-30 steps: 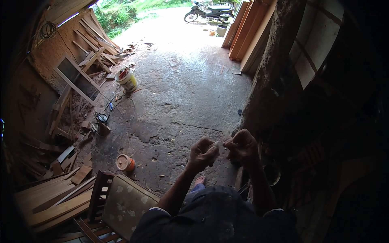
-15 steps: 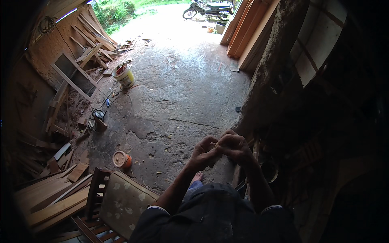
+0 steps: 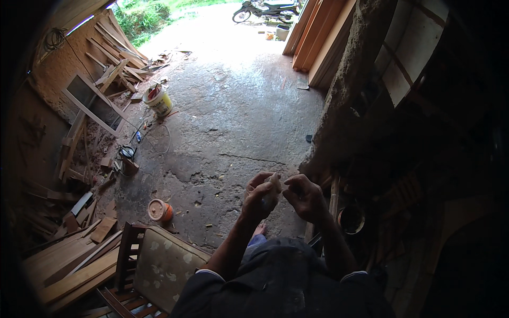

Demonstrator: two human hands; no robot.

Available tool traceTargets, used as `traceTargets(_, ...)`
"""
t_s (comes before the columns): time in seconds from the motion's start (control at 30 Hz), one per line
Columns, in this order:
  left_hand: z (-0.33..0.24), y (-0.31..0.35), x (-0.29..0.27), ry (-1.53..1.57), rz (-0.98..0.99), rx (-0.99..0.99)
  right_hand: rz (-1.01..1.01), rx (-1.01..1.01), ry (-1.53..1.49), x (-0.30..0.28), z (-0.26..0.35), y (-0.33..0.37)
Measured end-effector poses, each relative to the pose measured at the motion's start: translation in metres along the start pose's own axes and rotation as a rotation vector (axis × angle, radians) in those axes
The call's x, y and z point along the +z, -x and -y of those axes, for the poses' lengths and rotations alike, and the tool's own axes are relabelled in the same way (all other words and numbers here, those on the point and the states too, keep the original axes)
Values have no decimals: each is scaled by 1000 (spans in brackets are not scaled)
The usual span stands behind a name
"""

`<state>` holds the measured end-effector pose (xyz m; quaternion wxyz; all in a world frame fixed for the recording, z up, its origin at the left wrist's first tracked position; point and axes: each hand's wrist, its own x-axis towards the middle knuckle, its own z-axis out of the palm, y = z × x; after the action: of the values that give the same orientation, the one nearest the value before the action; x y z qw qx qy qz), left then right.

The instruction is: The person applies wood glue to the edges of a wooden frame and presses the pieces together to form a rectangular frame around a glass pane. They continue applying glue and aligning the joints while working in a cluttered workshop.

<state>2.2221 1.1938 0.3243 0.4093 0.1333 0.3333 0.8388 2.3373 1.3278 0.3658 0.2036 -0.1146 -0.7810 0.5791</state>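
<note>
In front of my body, above the concrete floor (image 3: 233, 138), both hands are raised close together with a narrow gap between them. My left hand (image 3: 261, 197) is closed, its fingers curled round something small and pale near the fingertips, too small and dim to name. Thumb and forefinger of my right hand (image 3: 306, 199) are pinched together just to the right of it. Whatever the right fingers hold, if anything, cannot be made out. Below the hands, part of a bare foot (image 3: 260, 229) shows.
A cushioned wooden chair (image 3: 164, 259) stands at lower left beside stacked boards (image 3: 79, 275). An orange tub (image 3: 160, 210) and a white bucket (image 3: 158, 100) sit on the floor. Planks (image 3: 114, 53) lean at the left wall; a rough post (image 3: 344, 79) rises at right. A motorbike (image 3: 265, 11) stands outside.
My hands, touching at the fingertips before, have moved apart. The left has turned more upright with fingers curled, and the right has drawn slightly down. The view has shifted slightly.
</note>
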Motion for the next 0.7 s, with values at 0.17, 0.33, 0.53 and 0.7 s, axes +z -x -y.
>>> traceTargets(0.17,9,-3,-11,-49,-114,42,-62,-189,-84,-7,-2,6)
traceTargets(0.33,12,7,1,-358,47,-82,-63,142,-676,-2,-19,-12)
traceTargets(0.53,-6,17,8,-143,156,-157,-16,140,-678,-12,-15,-7)
traceTargets(0.7,-14,18,11,-22,236,-280,109,-128,-172,-10,-9,-5)
